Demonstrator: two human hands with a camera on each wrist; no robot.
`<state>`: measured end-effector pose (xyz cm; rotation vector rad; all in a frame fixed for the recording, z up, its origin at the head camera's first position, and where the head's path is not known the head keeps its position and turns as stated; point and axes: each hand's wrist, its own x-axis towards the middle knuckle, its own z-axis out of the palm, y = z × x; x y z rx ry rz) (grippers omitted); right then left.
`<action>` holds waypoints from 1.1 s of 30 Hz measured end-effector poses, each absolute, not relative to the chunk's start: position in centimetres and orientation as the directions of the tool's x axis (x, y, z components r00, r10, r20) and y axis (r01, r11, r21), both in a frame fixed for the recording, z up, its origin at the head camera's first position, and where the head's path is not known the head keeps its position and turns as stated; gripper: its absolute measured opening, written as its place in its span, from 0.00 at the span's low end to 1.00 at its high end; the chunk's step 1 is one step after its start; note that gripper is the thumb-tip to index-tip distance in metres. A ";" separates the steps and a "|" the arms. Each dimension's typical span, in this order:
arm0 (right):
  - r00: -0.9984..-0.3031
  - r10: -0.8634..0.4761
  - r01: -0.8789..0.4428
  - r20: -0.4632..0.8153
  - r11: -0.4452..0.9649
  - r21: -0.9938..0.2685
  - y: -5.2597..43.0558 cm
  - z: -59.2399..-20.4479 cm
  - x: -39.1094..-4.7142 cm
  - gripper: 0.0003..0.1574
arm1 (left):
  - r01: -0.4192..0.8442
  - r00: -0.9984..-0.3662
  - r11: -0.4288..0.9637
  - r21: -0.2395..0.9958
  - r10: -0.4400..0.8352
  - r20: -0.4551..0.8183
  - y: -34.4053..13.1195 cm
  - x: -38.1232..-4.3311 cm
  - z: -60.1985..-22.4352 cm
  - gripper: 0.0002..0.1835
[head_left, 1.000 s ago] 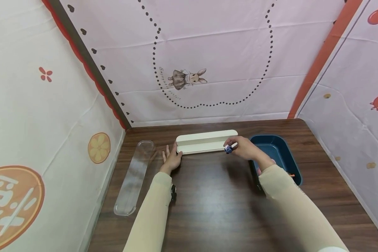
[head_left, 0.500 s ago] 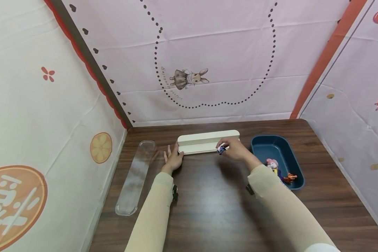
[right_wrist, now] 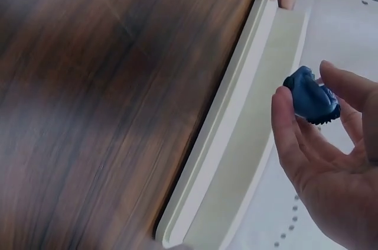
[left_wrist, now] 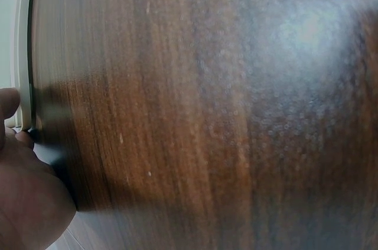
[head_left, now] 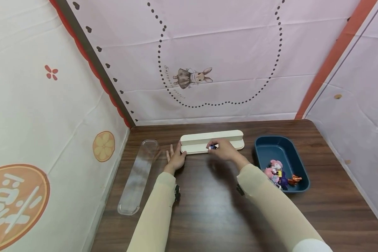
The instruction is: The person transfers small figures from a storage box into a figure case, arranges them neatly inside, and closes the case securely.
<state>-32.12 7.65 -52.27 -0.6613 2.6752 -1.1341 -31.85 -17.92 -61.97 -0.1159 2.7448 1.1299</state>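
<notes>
A cream-white ledge-shaped stand with a raised back strip lies lengthwise across the far part of the table. My left hand holds its left end, thumb at the front corner and index finger along the side, other fingers spread. Between the thumb and fingertips of my right hand is a small blue figurine, held above the stand's lower step. From the right wrist view, the figurine shows a glossy blue surface with a dark jagged edge; its front is turned away.
Right of the stand sits a dark blue tray with several small figurines heaped in its near part. A long clear plastic cover lies on the left. Printed cloth walls border the brown wooden table.
My right hand has carried the blue figurine leftward, from the stand's right end to near its middle. The tray's figurines have come into fuller view. My left hand stays at the stand's left end.
</notes>
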 end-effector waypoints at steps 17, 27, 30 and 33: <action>-0.873 -0.471 -0.446 0.124 0.668 -0.596 2.1 -54.7 -32.6 0.12 | -0.123 -0.986 0.685 0.718 -0.002 -0.167 -17.9 -31.7 -62.1 0.37; -0.876 -0.463 -0.448 0.132 0.684 -0.576 0.2 -56.3 -33.6 0.11 | -0.119 -0.984 0.675 0.728 0.016 -0.176 -18.1 -32.0 -62.1 0.37; -0.885 -0.452 -0.431 0.115 0.698 -0.572 -0.3 -56.7 -33.9 0.17 | -0.120 -0.985 0.687 0.716 0.007 -0.172 -18.1 -32.0 -62.1 0.37; -0.888 -0.446 -0.428 0.113 0.711 -0.558 -0.7 -57.0 -34.1 0.21 | -0.124 -0.986 0.679 0.723 0.001 -0.169 -18.1 -32.0 -62.2 0.37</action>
